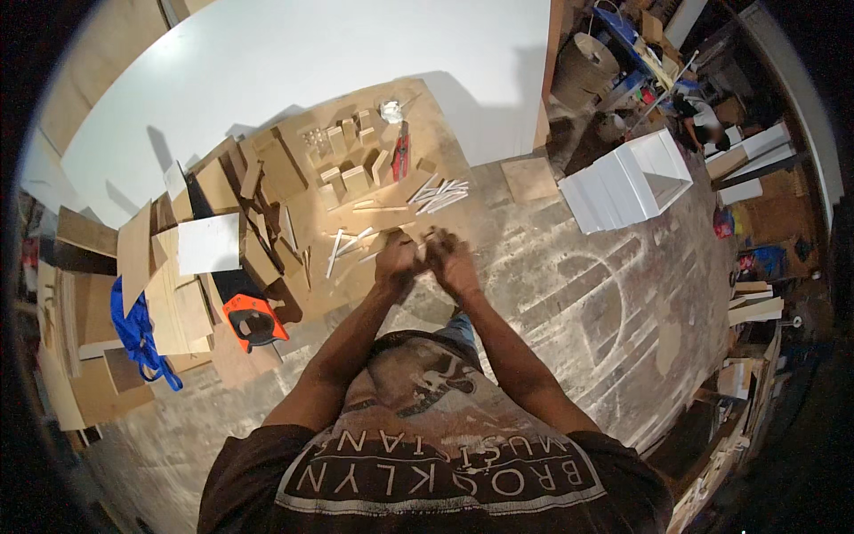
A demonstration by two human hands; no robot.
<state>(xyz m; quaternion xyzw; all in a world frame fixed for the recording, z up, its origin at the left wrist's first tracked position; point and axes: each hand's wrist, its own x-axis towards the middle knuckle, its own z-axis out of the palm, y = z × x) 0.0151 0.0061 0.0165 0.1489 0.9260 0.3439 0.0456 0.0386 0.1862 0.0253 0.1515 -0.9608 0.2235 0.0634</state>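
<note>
Over the near right edge of a wooden work board [342,289], my two hands are close together. My left hand [398,256] is closed, its fingers bent inward. Beside it, my right hand [450,263] is closed too, fingertips toward the left hand. Something small and pale shows between them, too hidden to name. Just beyond lie thin white sticks [440,197], several in a loose pile. A few more white sticks [336,253] are scattered left of my left hand. Small wooden blocks [356,178] stand farther back, next to a red hand tool [402,151].
An orange-handled saw [233,313] sits at the board's left, by wood offcuts and a white sheet [208,245]. A blue strap bag [133,334] hangs nearby. White panelling [356,44] rises behind. Right, a white box [605,187] stands on the floor; a person [703,117] is farther off.
</note>
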